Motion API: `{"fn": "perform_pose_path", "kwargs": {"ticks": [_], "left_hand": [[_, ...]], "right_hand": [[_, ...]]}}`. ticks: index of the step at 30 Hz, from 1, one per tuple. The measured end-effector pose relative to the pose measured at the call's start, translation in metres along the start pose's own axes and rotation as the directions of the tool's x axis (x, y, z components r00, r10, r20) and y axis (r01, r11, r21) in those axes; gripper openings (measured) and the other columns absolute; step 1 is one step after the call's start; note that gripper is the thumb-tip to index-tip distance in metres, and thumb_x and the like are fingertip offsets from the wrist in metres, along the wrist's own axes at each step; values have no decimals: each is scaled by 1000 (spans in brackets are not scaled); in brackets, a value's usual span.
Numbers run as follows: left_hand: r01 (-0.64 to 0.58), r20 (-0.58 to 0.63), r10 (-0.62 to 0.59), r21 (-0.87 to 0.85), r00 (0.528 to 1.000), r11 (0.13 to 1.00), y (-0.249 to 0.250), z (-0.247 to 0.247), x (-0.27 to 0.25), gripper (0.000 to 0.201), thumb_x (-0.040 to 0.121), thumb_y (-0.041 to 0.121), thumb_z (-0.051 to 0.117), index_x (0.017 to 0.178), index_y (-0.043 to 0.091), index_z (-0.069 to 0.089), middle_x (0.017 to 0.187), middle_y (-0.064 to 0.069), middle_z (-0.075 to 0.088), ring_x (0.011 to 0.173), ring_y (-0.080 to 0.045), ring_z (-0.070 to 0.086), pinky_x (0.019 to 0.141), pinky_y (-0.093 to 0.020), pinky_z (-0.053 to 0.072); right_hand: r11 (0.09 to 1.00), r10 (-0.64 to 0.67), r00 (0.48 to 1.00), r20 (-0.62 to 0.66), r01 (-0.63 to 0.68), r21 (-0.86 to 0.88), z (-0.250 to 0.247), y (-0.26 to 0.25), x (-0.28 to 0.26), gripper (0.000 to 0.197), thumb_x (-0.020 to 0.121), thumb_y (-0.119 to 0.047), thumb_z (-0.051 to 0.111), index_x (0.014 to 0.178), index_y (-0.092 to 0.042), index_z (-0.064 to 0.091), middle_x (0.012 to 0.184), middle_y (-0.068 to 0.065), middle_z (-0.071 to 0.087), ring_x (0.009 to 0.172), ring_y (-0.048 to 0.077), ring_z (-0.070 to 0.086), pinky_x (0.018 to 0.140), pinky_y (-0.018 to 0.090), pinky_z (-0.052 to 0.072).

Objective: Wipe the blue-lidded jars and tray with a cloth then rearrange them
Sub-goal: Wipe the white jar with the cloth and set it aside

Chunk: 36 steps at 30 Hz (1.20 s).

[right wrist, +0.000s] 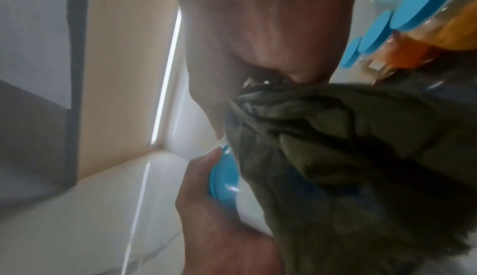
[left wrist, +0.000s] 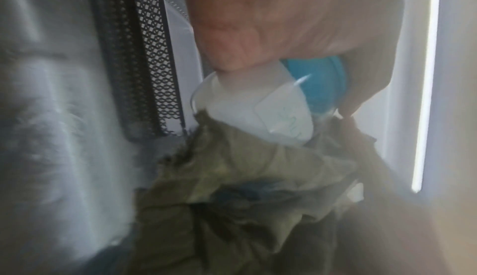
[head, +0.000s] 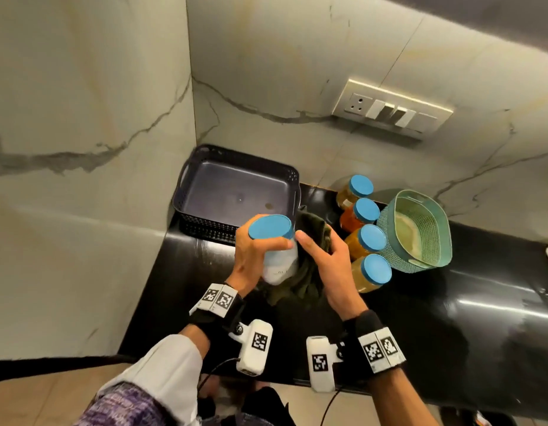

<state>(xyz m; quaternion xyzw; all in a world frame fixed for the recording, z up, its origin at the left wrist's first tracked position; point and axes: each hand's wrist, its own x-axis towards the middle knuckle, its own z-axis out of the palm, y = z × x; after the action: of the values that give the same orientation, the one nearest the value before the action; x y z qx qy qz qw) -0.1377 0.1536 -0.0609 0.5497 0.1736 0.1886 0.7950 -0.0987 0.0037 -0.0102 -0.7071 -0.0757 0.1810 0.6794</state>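
In the head view, nearest the camera, two forearms wearing black wrist straps with white marker blocks reached forward over the black tabletop (head: 450, 318). The left hand (head: 254, 253) held a jar (head: 278, 259) with a blue lid (head: 270, 227) above the tabletop, tilted, its fingers curled round the pale body just under the lid. The right hand (head: 329, 265) pressed a dark green cloth (head: 309, 272) against the jar's right side, thumb stretched toward the jar and fingers gripping the cloth. The dark tray (head: 235, 192) sat behind the hands in the corner, and four blue-lidded jars (head: 366, 238) stood in a row just right of the cloth, beside a teal basket (head: 417, 232). In the left wrist view, blurred, the left hand (left wrist: 284, 24) gripped the jar (left wrist: 258, 112) from above with its fingers (left wrist: 366, 79) wrapped over the lid (left wrist: 317, 83); the cloth (left wrist: 245, 187) bunched under the jar, with the tray's (left wrist: 149, 65) mesh wall behind. In the right wrist view, the right hand (right wrist: 258, 34) clutched the cloth (right wrist: 348, 157), which covered most of the jar; the left hand (right wrist: 214, 218) gripped the lid (right wrist: 224, 179), and the other jars (right wrist: 413, 24) showed at upper right.
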Motion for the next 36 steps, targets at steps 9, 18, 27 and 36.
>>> {"fn": "perform_pose_path", "kwargs": {"ticks": [9, 18, 27, 36], "left_hand": [[96, 50, -86, -252, 995, 963, 49, 11, 9, 48, 56, 20, 77, 98, -3, 70, 90, -19, 64, 84, -33, 61, 79, -44, 49], [52, -57, -65, -210, 996, 976, 81, 14, -5, 49, 58, 15, 75, 99, -9, 70, 91, -22, 67, 84, -35, 64, 79, -49, 52], [48, -31, -61, -322, 998, 946, 98, 7, -5, 35, 75, 28, 68, 96, 1, 66, 97, -21, 56, 94, -35, 53, 83, -47, 43], [129, -102, -174, -344, 979, 930, 106, 2, 4, 78, 47, 32, 85, 103, -15, 60, 101, -23, 57, 95, -38, 55, 89, -52, 44]], "right_hand": [[997, -64, 997, 46, 61, 53, 39, -46, -2, 23, 107, -22, 56, 123, -19, 73, 121, 10, 77, 118, 33, 71, 97, 43, 58], [994, -102, 988, 119, 107, -33, 51, -68, 5, 28, 99, -39, 61, 114, -23, 79, 119, 14, 76, 117, 39, 69, 107, 62, 51], [882, -420, 887, 190, 449, -145, 62, -61, -25, 42, 99, -17, 57, 141, -20, 64, 145, 5, 65, 139, 22, 57, 117, 49, 44], [806, -523, 832, 183, 553, -210, 68, -53, -50, 58, 100, -3, 54, 154, -23, 46, 159, -17, 49, 152, 9, 40, 125, 31, 34]]}}
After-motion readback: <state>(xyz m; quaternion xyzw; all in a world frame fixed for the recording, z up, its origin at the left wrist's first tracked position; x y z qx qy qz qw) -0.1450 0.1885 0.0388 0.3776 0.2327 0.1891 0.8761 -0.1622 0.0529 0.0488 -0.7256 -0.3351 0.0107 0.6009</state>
